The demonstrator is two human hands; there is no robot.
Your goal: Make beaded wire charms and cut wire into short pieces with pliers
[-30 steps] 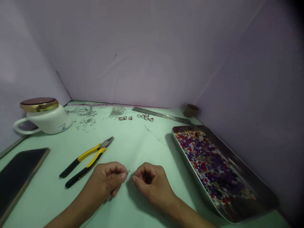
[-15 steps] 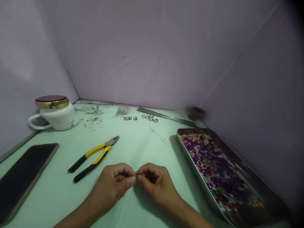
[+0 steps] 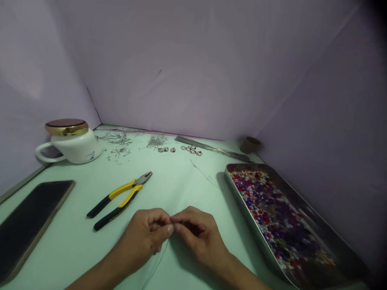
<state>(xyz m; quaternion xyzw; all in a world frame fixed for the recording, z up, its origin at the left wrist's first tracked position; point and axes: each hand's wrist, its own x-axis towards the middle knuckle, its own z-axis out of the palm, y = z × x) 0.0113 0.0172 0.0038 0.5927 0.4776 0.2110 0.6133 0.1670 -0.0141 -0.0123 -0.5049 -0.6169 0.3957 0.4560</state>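
My left hand (image 3: 149, 233) and my right hand (image 3: 201, 233) meet fingertip to fingertip low in the middle of the head view. Both are closed in a pinch, thumb against forefinger. From between them a thin wire (image 3: 157, 264) trails down toward the bottom edge. Whatever sits right at the fingertips is too small and covered to make out. Left of my left hand lie pliers (image 3: 123, 197) with yellow and black handles, their handles spread.
A metal tray (image 3: 249, 217) of mixed beads stands at right. Behind are cut wires (image 3: 211, 147), beaded rings (image 3: 192, 150), wire scraps (image 3: 119, 139) and a brown cup-like object (image 3: 250, 145). At left are a lidded mug (image 3: 77, 149) and a phone (image 3: 33, 225).
My right fingers have shifted slightly, the forefinger now reaching over the left fingertips. More of the trailing wire shows below the hands. The things on the table stay in place.
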